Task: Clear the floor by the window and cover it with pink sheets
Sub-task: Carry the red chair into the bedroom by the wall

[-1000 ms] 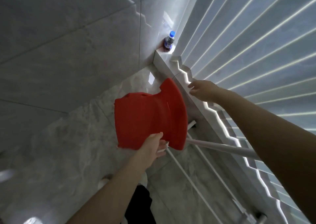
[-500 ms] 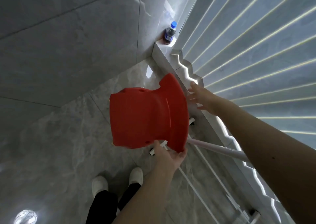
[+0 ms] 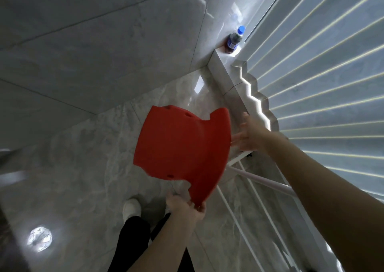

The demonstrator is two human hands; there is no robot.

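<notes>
I had the red chair (image 3: 182, 147) tipped up off the floor (image 3: 83, 167), its seat shell facing me in the middle of the view. My left hand (image 3: 187, 206) gripped the shell's lower edge at 6 o'clock of it, fingers curled round the rim. My right hand (image 3: 252, 135) sat at its 3 o'clock with fingers spread wide and straight; I could not tell whether they touched the shell or only hovered beside it. The white chair legs (image 3: 259, 178) angled toward the window ledge (image 3: 224, 72) and blinds (image 3: 322, 84). A bottle (image 3: 234, 39) stood on the ledge's far end, toward 1 o'clock. By my reckoning the clearing was only begun: the chair was not yet carried away from the window, and no pink sheets showed anywhere, so the covering was all left to do
</notes>
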